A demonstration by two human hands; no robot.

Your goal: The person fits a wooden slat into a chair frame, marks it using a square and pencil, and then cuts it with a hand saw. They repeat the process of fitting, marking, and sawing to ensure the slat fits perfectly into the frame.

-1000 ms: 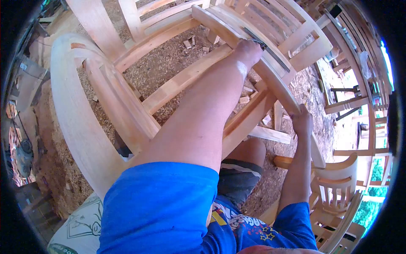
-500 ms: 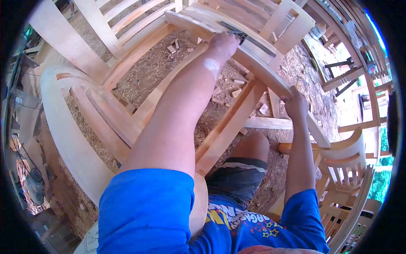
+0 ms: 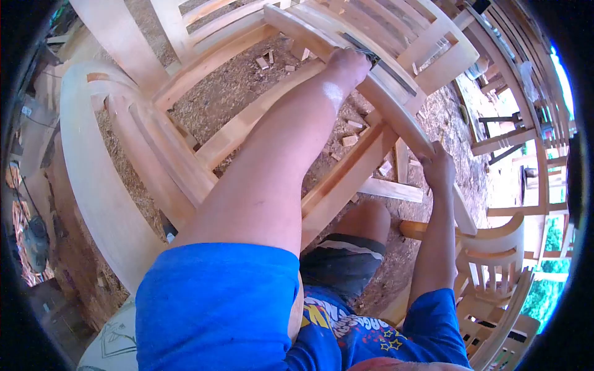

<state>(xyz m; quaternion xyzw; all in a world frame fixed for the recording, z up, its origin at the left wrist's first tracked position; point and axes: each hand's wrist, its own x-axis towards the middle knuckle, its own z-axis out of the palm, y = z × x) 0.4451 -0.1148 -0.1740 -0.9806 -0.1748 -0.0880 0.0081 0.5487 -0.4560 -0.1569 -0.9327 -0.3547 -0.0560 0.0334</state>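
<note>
My left hand [image 3: 348,65] is closed at the upper part of a long, gently curved wooden rail [image 3: 396,111], its fingers mostly hidden on the far side. A small dark metal piece [image 3: 372,57] shows at its knuckles, beside a long, straight dark strip [image 3: 390,68] lying along the wood behind. Lower on the same rail, my right hand [image 3: 440,166] is wrapped round the wood. The rail lies over a pale wooden chair frame [image 3: 349,176] with crossbars. White dust marks my left wrist.
A curved wooden armrest [image 3: 93,179] stands at left, near slatted backs [image 3: 213,28]. Offcuts [image 3: 350,140] and shavings cover the ground below. Another slatted chair [image 3: 495,247] is at right, with stacked timber [image 3: 532,55] above it. A dark power tool [image 3: 36,244] lies at far left.
The view has shifted a little, so the rail and both hands appear further right and slightly lower. Both hands keep about the same places on the rail.
</note>
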